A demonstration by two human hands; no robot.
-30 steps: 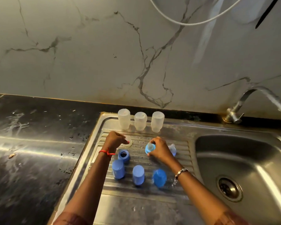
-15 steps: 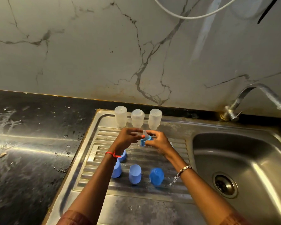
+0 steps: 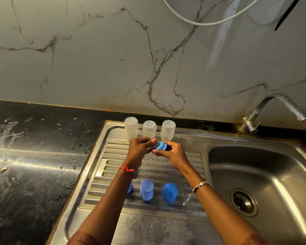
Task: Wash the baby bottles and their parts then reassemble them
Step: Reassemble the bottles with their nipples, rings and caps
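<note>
Where the ribbed drainboard begins on the near side, three blue caps stand in a row. A pale cap is in the middle, a darker cap is to its right, and a third cap on the left is mostly hidden behind the left forearm. Just beyond, another blue piece peeps out from behind the left wrist, which wears a red thread. The right wrist wears a bracelet.

Farther on, both hands are raised above the drainboard and meet around a blue ring. The left hand pinches its left end with thumb and curled fingers. The right hand grips its right side, thumb beneath. Whether a teat sits in the ring cannot be told.

Beyond the hands, three clear bottles stand upside down, side by side, at the drainboard's far edge. A wet black worktop lies to the left. To the right is the basin with its drain. At the far right a tap curves out by the marble wall, across which a white cable hangs.
</note>
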